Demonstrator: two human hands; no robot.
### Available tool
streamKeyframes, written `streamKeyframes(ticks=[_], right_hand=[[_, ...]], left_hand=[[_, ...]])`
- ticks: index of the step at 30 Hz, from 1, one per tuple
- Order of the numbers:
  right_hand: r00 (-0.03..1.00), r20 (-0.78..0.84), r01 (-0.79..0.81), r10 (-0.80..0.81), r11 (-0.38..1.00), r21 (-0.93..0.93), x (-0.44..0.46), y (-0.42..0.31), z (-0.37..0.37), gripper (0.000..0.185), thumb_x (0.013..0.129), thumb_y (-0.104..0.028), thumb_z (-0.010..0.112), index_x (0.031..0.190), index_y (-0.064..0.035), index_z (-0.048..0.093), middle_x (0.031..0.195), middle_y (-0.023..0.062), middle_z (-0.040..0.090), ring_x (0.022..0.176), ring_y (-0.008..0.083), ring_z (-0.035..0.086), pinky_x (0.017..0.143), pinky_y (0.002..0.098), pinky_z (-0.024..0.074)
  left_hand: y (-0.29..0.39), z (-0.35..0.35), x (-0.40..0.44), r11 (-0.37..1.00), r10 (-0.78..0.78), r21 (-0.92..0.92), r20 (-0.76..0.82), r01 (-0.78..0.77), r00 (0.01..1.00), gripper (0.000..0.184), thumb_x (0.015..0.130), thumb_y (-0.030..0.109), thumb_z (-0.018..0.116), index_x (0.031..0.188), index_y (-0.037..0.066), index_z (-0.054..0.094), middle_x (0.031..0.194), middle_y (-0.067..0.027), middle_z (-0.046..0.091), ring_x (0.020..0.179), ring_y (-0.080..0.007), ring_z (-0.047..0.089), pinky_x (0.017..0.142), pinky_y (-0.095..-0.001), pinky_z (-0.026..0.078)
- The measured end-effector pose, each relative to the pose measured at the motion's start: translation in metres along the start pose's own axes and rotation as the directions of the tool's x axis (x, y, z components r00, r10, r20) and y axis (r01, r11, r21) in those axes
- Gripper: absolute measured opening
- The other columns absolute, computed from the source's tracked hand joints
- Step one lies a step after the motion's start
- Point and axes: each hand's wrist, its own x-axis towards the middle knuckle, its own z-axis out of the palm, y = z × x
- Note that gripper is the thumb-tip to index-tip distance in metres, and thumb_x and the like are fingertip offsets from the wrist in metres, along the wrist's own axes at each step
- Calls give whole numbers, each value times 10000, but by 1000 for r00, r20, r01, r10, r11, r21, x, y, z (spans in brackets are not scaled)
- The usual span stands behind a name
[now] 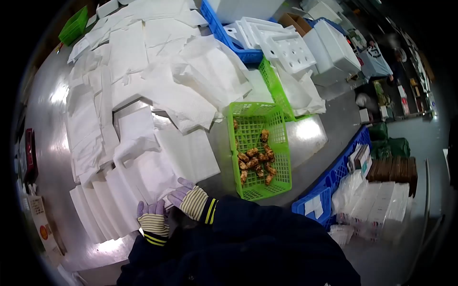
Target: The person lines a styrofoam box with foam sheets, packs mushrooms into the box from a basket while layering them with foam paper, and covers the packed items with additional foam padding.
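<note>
My left hand (153, 218), in a purple glove with a striped cuff, is at the near edge of a white paper sheet (149, 172). Its visible fingers point forward, slightly apart. Just to the right, my right hand (187, 196), gloved the same way, reaches across the same edge with its fingers spread. Both hands touch the paper; the thumbs are hard to make out. Left of them lie overlapping folded white sheets (98, 206). A green basket (264, 191) on the right holds several brown, mottled pieces (252, 152).
More white sheets (129, 47) cover much of the metal table (40, 117). Behind the basket are another green basket (275, 88), a blue crate (217, 28) and white foam trays (286, 47). Blue crates (329, 181) and wrapped white stacks (374, 202) stand at the right.
</note>
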Motion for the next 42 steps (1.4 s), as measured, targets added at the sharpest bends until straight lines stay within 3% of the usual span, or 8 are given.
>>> streamKeyframes(ticks=[5, 8, 14, 20, 23, 32, 39, 42], right_hand=[[855, -442, -311, 273, 950, -14, -56, 44, -64, 291, 722, -84, 605, 1010, -47, 590, 948, 131, 622, 851, 307, 595, 765, 405, 487], [420, -76, -907, 904, 415, -78, -126, 85, -102, 353, 836, -167, 572, 1157, -27, 532, 1045, 197, 615, 980, 375, 575, 850, 440, 468], [-196, 291, -872, 936, -31, -488, -116, 115, -108, 681, 834, -313, 647, 1361, -24, 326, 1248, 223, 532, 1118, 350, 540, 917, 424, 454], [104, 190, -902, 976, 173, -397, -127, 117, -113, 585, 770, -249, 676, 1275, -61, 449, 1179, 224, 561, 1041, 361, 570, 870, 437, 471], [748, -86, -664, 658, 740, -108, -97, 80, -134, 499, 720, -148, 652, 1195, -64, 524, 1007, 184, 586, 921, 357, 560, 840, 438, 464], [856, 517, -83, 5, 988, 128, 80, 7, -5, 246, 791, -208, 563, 982, -60, 613, 919, 161, 621, 901, 342, 582, 806, 423, 462], [830, 542, -524, 133, 522, 673, 71, 18, 10, 316, 878, -199, 570, 1111, 15, 565, 782, 123, 617, 657, 205, 590, 640, 309, 487], [852, 514, -337, 99, 855, 395, 76, 10, 3, 254, 866, -223, 533, 1010, -21, 588, 868, 185, 633, 819, 367, 596, 763, 413, 471]], left_hand=[[6, -9, 7, 1000, -7, 28, -24, 8, 1000, 356, 762, 201, 659, 1088, 96, 564, 940, -55, 594, 906, -242, 568, 981, -489, 358], [-2, 5, 1, 999, 33, 20, -54, -32, 998, 344, 771, 208, 663, 1086, 112, 562, 931, -39, 589, 897, -232, 568, 956, -487, 383], [4, -6, 10, 995, -54, -74, 95, 61, 994, 327, 766, 236, 641, 1063, 127, 560, 845, -29, 585, 810, -244, 560, 933, -498, 378], [-4, -25, 12, 977, -79, -207, -77, 61, 994, 283, 819, 239, 617, 1047, 75, 589, 923, -90, 610, 850, -277, 576, 881, -466, 413], [-19, -34, 5, 942, -220, -296, -189, 159, 957, 309, 816, 178, 628, 1088, 36, 598, 929, -126, 623, 821, -317, 575, 785, -441, 438], [-48, -39, 12, 946, -122, -320, -180, 59, 976, 286, 841, 198, 616, 1087, 56, 578, 1002, -121, 620, 913, -320, 586, 811, -435, 433], [-47, -29, 16, 981, -81, -172, 30, 85, 996, 451, 736, 245, 669, 1168, 164, 569, 1156, -53, 594, 1187, -321, 482, 1024, -554, 290], [-53, -14, 11, 993, -55, -88, 198, 74, 979, 443, 717, 216, 672, 1147, 173, 574, 1113, -50, 613, 1189, -301, 485, 1024, -578, 273]])
